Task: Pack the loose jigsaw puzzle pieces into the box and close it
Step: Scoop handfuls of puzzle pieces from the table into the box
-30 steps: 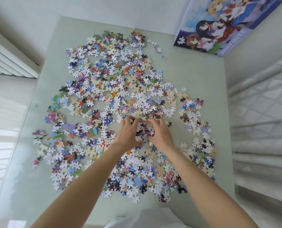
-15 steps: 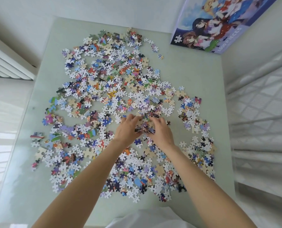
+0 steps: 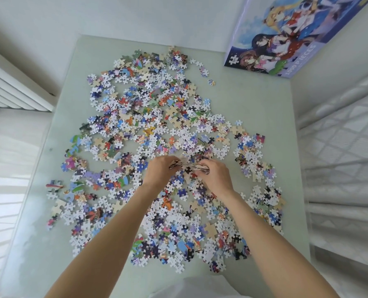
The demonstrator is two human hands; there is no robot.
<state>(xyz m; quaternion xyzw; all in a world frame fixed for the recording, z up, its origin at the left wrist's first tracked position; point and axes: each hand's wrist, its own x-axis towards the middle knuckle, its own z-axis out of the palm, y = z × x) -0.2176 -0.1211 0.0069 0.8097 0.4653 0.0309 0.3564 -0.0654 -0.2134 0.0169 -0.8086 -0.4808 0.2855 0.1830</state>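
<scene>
Loose jigsaw pieces [image 3: 148,125] lie spread over most of the pale green glass table [image 3: 249,104]. The puzzle box [image 3: 290,33], printed with anime figures and "1000 PIECES", stands at the table's far right corner. In the middle of the spread, my left hand [image 3: 160,172] and my right hand [image 3: 216,177] are cupped toward each other. Each grips a clump of pieces [image 3: 188,167] gathered between them, just above the table.
A white radiator [image 3: 13,89] runs along the left wall. A white quilted mattress [image 3: 346,151] borders the table's right edge. White cloth [image 3: 191,287] shows at the near edge.
Both hands have stayed in the same spot and closed tighter on the gathered pieces, lifting the clump slightly. The camera has tilted a little.
</scene>
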